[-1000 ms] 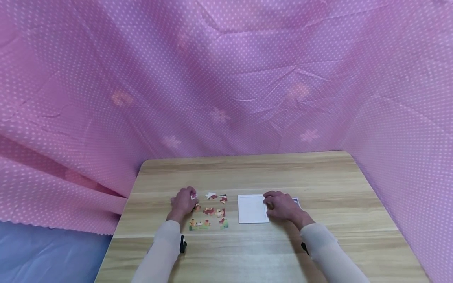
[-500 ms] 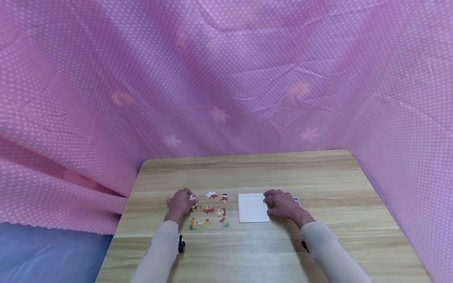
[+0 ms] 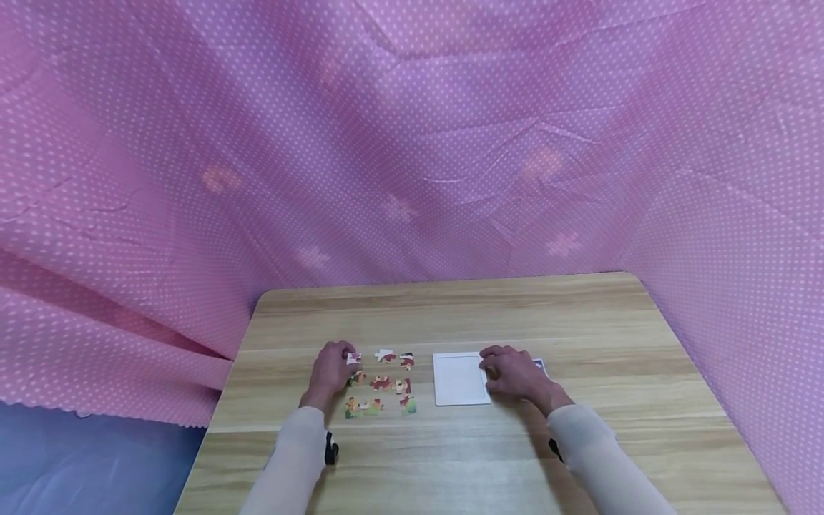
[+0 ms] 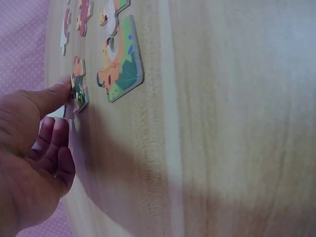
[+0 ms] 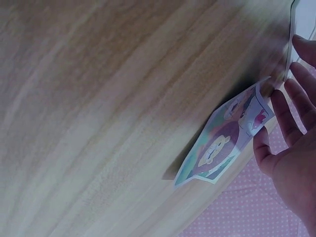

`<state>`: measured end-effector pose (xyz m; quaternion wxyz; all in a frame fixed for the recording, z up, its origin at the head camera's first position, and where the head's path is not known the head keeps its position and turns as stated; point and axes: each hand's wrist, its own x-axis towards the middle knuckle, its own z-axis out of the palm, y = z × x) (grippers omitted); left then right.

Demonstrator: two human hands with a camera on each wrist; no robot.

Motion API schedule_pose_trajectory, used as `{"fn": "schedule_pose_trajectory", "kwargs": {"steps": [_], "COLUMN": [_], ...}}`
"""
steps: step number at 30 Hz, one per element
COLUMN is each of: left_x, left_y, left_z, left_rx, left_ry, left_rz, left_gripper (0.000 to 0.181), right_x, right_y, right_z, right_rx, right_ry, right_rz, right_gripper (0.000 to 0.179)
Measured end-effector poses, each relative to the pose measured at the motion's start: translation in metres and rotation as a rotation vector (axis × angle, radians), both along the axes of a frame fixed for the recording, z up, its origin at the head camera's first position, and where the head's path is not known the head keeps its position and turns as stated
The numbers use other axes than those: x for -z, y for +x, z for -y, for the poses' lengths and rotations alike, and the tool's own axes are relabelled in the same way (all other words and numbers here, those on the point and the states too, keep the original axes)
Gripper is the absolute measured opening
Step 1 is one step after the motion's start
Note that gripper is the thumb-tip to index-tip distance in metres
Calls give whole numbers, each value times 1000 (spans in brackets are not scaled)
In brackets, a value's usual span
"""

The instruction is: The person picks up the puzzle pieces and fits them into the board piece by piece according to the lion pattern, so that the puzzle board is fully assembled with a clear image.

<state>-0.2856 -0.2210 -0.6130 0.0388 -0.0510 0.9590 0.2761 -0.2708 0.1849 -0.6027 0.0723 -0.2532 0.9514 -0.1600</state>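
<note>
At the upper left corner of the puzzle group, my left hand [image 3: 330, 368] pinches a white and pink puzzle piece [image 3: 353, 358] between thumb and forefinger. In the left wrist view, the thumb of the left hand [image 4: 37, 143] largely hides that piece, while a green and orange piece [image 4: 79, 86] lies right beside it. My right hand [image 3: 511, 372] holds the right edge of a white square puzzle tray [image 3: 460, 380], its fingers bent at the edge. Under and beyond the right hand [image 5: 296, 143] lies a picture card [image 5: 222, 138] with a cartoon bear, partly covered in the head view.
Several more puzzle pieces [image 3: 381, 384] lie in loose rows between the left hand and the tray. They rest on a wood-grain table [image 3: 412, 458]. Pink dotted cloth [image 3: 412, 179] hangs behind the table and along its sides.
The left hand shifted slightly left, then came back a little; the white and pink piece has turned slightly under its fingers. The right hand and the tray have stayed nearly still.
</note>
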Motion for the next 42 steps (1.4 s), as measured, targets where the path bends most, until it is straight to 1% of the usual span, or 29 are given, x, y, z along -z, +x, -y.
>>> {"fn": "schedule_pose_trajectory", "kwargs": {"steps": [4, 11, 15, 20, 25, 32, 37, 42], "left_x": [1, 3, 4, 3, 0, -12, -14, -15], "left_y": [3, 3, 4, 6, 9, 15, 14, 12], "left_z": [-1, -1, -1, -1, -4, -16, -25, -32], "left_rx": [7, 9, 11, 5, 8, 15, 31, 24], "left_ry": [34, 121, 168, 215, 259, 311, 322, 333], "left_rz": [-23, -89, -97, -98, -101, -138, -162, -140], "left_gripper": [33, 22, 20, 19, 18, 13, 12, 13], "right_x": [-1, -2, -3, -5, -4, -3, -3, -2], "right_y": [0, 0, -1, 0, 1, 1, 0, 1], "right_z": [0, -1, -1, -1, -1, -2, -1, 0], "right_rx": [3, -2, -10, -9, 5, 20, 21, 25], "right_ry": [1, -2, -1, -5, -4, 3, 9, 10], "right_rz": [1, -17, -31, -20, 7, 43, 40, 44], "right_gripper": [38, 37, 37, 37, 37, 36, 36, 36]}}
